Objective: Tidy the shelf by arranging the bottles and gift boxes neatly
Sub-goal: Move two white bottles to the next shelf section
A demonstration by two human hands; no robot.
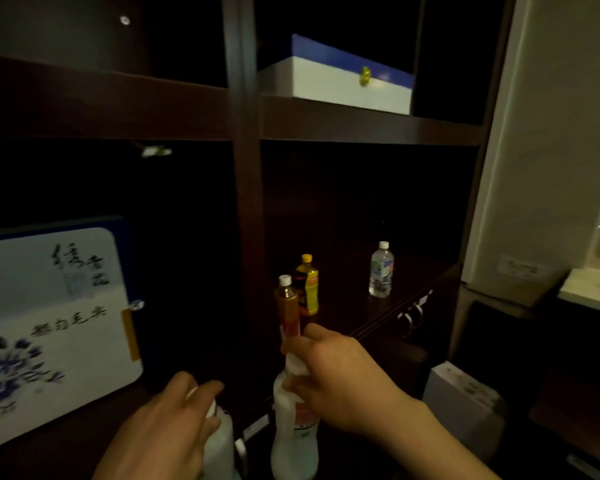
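My left hand (168, 427) grips the top of a white bottle (219, 445) at the bottom centre. My right hand (340, 379) holds the neck of a taller white bottle (293, 434) with a red label. Behind them on the dark shelf (395, 306) stand an amber bottle with a white cap (286, 306), a dark bottle with a yellow cap and label (309, 289), and a clear water bottle (381, 270) further right. A white gift box with blue flowers and calligraphy (52, 327) leans at the left. A blue-and-white box with a gold clasp (343, 77) sits on the upper shelf.
A dark vertical post (246, 168) divides the shelf into left and right bays. Metal drawer pulls (413, 315) hang under the shelf edge. A pale cardboard box (465, 400) stands on the floor at the right, beside a light wall (551, 133).
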